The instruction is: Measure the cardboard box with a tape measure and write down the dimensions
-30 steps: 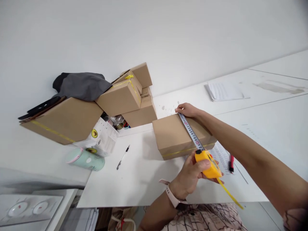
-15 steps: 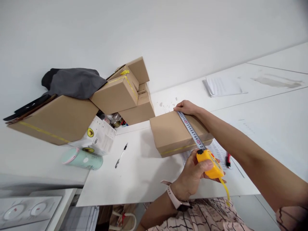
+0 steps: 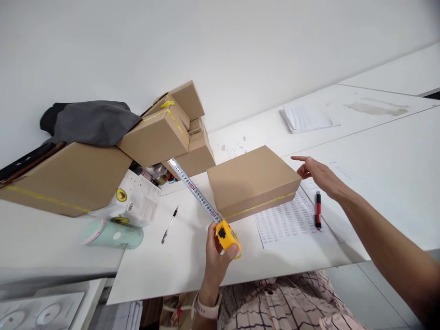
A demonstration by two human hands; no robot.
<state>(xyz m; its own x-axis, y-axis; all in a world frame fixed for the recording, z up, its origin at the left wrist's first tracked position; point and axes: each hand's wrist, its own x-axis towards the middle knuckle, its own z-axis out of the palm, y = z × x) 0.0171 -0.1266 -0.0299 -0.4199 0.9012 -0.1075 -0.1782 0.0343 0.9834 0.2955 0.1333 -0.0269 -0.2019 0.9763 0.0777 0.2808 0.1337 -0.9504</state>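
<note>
1. nearest, the left hand [image 3: 215, 261] grips the yellow tape measure [image 3: 227, 236], thumb and fingers closed around its case.
2. the blade [image 3: 195, 191] is drawn out and not wound back in; it slants away left of the box, off its top. whether it touches the box's near corner, i cannot tell.
3. the cardboard box [image 3: 254, 176] lies flat on the desk [image 3: 182, 261], partly over the printed sheet [image 3: 282, 222]; it looks closed.
4. the pen [image 3: 170, 224] and red marker [image 3: 318, 208] lie unheld, so no writing is under way.
5. the right hand [image 3: 318, 176], seemingly empty, has its index finger extended and the others curled by the box's right corner; contact is unclear.
6. farther off, boxes [image 3: 154, 140] stand stacked.
</note>
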